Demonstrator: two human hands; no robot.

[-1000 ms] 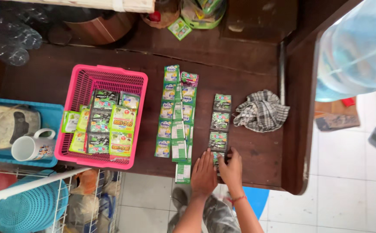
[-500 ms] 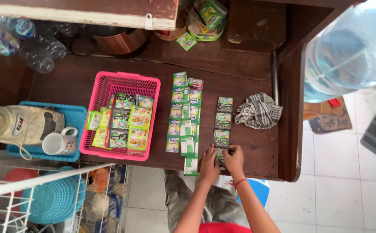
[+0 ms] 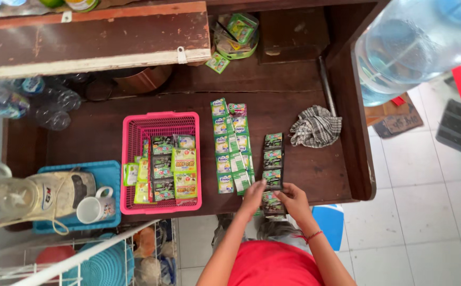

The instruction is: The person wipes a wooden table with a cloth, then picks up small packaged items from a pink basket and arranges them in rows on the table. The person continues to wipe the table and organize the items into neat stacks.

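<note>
> Dark sachets again? What's different from a second ago?

Mostly the view: it slid right and up, so the pink basket (image 3: 160,161) now sits left of centre. From my remote seat, both hands stayed low centre on the dark sachet strip (image 3: 273,172). Left hand (image 3: 253,198) pinches its edge, right hand (image 3: 293,200) is curled around the bottom packets. So the handling looks unfinished.

> And the surroundings?

Brown wooden table (image 3: 310,175), green sachet strips (image 3: 229,145) mid-frame, checked cloth (image 3: 315,127) to the right, water jug (image 3: 416,45) upper right, white tile floor (image 3: 426,212) beneath.
</note>
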